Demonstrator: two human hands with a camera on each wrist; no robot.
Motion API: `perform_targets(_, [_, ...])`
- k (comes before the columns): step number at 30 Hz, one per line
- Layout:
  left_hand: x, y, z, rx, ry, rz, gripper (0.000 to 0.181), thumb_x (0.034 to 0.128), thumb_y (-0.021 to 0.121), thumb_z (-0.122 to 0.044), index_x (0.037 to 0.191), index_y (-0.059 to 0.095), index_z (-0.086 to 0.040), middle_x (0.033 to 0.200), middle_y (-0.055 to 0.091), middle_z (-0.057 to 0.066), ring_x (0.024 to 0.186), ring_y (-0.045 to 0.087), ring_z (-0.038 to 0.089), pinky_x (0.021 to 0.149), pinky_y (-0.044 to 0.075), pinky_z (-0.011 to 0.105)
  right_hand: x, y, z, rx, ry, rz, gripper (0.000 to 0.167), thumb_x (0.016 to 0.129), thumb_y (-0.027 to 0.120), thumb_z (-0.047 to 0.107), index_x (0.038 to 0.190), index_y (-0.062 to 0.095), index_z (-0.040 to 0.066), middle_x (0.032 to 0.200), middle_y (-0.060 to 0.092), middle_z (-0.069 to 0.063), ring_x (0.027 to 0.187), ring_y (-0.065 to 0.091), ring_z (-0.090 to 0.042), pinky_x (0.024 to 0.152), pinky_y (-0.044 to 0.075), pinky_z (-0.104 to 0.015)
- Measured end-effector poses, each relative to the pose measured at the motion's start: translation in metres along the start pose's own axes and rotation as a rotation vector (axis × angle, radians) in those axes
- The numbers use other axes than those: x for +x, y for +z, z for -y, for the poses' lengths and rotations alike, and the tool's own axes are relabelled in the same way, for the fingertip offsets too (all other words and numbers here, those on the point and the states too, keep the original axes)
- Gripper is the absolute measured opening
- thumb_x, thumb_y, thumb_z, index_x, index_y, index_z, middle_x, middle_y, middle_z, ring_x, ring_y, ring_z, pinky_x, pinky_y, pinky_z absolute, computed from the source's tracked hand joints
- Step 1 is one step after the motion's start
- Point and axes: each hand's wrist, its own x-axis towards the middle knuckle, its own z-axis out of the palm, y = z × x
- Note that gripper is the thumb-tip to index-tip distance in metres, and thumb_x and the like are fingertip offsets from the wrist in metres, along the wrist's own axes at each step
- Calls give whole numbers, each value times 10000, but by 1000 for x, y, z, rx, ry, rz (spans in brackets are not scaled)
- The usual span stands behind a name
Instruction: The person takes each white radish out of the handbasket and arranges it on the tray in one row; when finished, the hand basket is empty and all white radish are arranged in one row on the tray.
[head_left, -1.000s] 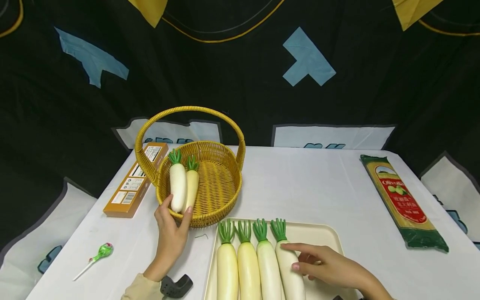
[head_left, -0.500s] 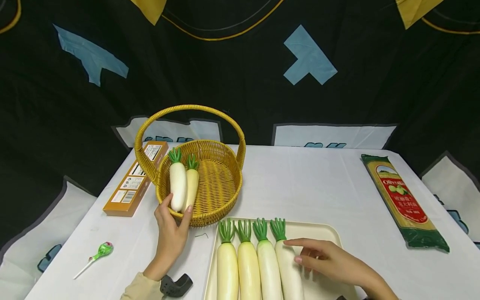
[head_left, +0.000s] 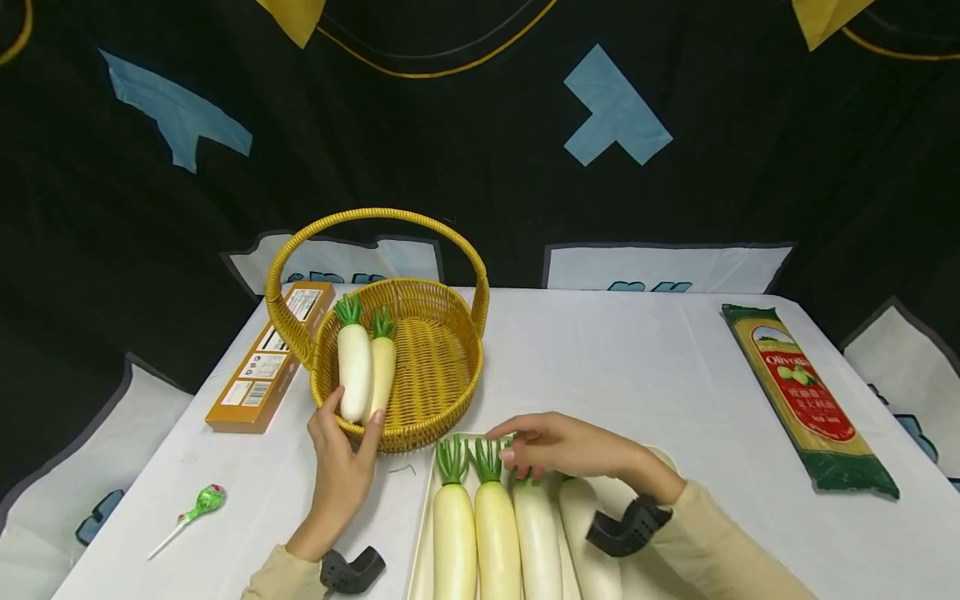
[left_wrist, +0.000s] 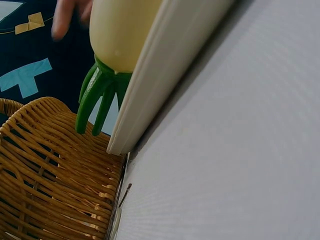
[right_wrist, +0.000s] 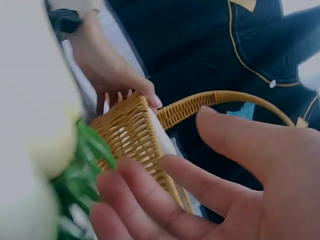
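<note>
A yellow wicker basket (head_left: 442, 367) holds a white radish (head_left: 355, 367) and a thinner, pale yellow radish (head_left: 382, 375), leaning side by side on its left. At the basket's near rim is my left hand (head_left: 341, 475), its thumb and fingers gripping the edge. My right hand (head_left: 577, 446), fingers loosely spread and holding nothing, hovers over the tops of the radishes on a cream tray (head_left: 422, 533). Those are a yellowish radish (head_left: 454, 542), another yellowish radish (head_left: 497, 542), and two whiter ones, partly covered by the right hand and wrist. The left wrist view shows the tray edge beside the basket.
An orange-brown box (head_left: 262, 375) lies left of the basket. Nearer, on the left, is a green lollipop (head_left: 195, 512). A packet of pasta (head_left: 806, 396) lies at the right of the white table (head_left: 622, 350). A dark printed cloth (head_left: 480, 150) hangs behind.
My right hand has left the rightmost radish on the tray and moved left and forward, over the leaf tops. My left hand and the basket have stayed in place.
</note>
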Motion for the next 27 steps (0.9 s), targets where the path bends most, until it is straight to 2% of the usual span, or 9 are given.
perform_targets(4, [2,0,-1,1,9,-3,625,890,553,-252,1383,213,-73,1318,202,276,1177,270,352,927,258,513,35,-7,11,81,1,44,405,934,485,289,1301,488,118,1063,623,-194,891,604,-224,803,491,-393])
perform_targets(7, [2,0,-2,-4,3,1,624,890,551,-250,1382,212,-68,1325,198,277,1181,265,360,928,254,521,58,-7,18,193,-4,41,400,931,491,290,1287,496,107,1135,589,-222,922,609,-192,840,487,-367])
perform_targets(9, [1,0,-1,-3,1,-1,622,890,549,-253,1381,213,-70,1328,198,276,1187,262,361,934,252,522,72,-6,21,301,-11,26,400,933,490,273,1294,481,100,1170,565,-224,939,617,-177,861,482,-345])
perform_targets(13, [0,-1,-1,3,6,-17,617,888,553,-249,1374,225,-59,1326,209,279,1206,251,360,952,242,513,97,0,25,557,-53,-27,414,949,455,191,1325,405,24,1116,569,-168,935,614,-157,915,456,-372])
perform_targets(17, [0,-2,-1,6,7,-18,615,888,554,-247,1373,227,-56,1328,210,277,1215,245,357,958,237,508,116,5,29,713,-65,-115,403,956,431,151,1323,400,-15,1202,511,-239,979,588,-179,949,429,-375])
perform_targets(20, [1,-2,-2,8,4,-11,615,892,548,-249,1376,220,-58,1329,205,274,1212,247,357,954,241,510,129,9,33,760,-53,-178,399,966,404,154,1328,407,-14,1327,405,-294,1114,538,-292,982,397,-394])
perform_targets(23, [1,-2,-2,11,3,-7,615,894,547,-250,1376,216,-58,1324,205,273,1207,249,358,946,247,515,141,15,38,756,-34,-249,401,959,422,183,1318,436,6,1333,435,-251,1205,468,-339,982,394,-415])
perform_targets(27, [1,0,-1,4,9,-9,612,891,554,-245,1368,225,-50,1315,212,276,1208,247,350,949,246,505,159,25,42,703,9,-347,409,932,487,211,1307,456,50,1295,490,-188,1149,519,-314,935,438,-398])
